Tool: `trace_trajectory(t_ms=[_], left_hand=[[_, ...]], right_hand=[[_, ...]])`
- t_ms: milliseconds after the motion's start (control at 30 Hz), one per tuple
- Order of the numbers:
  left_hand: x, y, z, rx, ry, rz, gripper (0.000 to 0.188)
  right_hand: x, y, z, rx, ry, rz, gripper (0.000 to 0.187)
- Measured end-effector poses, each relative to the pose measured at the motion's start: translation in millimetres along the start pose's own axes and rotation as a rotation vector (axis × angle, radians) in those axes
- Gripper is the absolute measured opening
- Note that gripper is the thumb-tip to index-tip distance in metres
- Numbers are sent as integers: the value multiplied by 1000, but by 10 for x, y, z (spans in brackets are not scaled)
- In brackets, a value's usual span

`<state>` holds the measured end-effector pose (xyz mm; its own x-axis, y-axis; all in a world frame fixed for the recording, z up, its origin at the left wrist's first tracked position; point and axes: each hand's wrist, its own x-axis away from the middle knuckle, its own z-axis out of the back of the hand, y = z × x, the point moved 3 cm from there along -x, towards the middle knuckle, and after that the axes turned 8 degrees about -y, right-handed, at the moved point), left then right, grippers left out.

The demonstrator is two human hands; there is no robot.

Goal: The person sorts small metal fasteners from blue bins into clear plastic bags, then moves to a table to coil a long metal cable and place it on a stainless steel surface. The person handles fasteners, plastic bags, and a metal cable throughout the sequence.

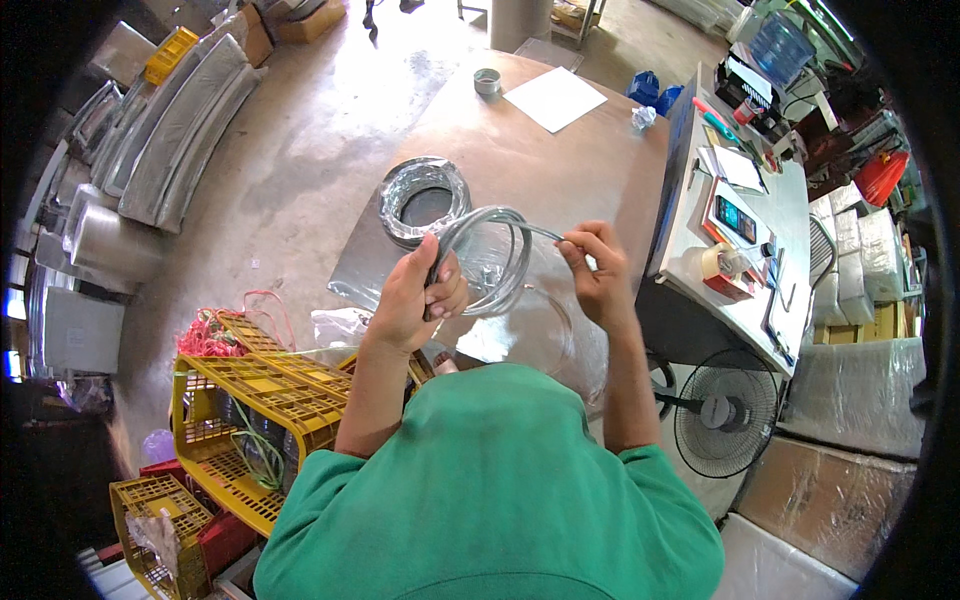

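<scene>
A loose coil of grey cable (519, 262) is held up over the work table. My left hand (424, 283) is closed round the left side of its loops, thumb upward. To the right, my right hand (597, 268) pinches a length of the cable that runs out from the top of the coil. Just beyond my left hand, a wrapped ring-shaped coil (395, 205) in shiny clear film lies flat on the table. Clear plastic film (360, 290) is spread on the tabletop beneath the held loops.
The brown table (540, 150) bears a tape roll (487, 82) and a white sheet (555, 99). At right stands a cluttered desk (690, 215) with a phone (735, 218), and a fan (724, 412) below. Yellow crates (262, 375) stand close on my left.
</scene>
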<state>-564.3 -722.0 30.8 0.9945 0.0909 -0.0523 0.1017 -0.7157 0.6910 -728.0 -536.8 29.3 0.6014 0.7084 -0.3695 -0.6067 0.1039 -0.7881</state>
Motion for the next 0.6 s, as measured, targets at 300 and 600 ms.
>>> trace_trajectory(t_ms=[300, 600], left_hand=[[51, -10, 63, -135, -177, 152, 44], [65, -175, 99, -182, -59, 180, 39]], right_hand=[[124, 8, 121, -110, -554, -386, 19], [24, -163, 77, 55, -381, -176, 53]])
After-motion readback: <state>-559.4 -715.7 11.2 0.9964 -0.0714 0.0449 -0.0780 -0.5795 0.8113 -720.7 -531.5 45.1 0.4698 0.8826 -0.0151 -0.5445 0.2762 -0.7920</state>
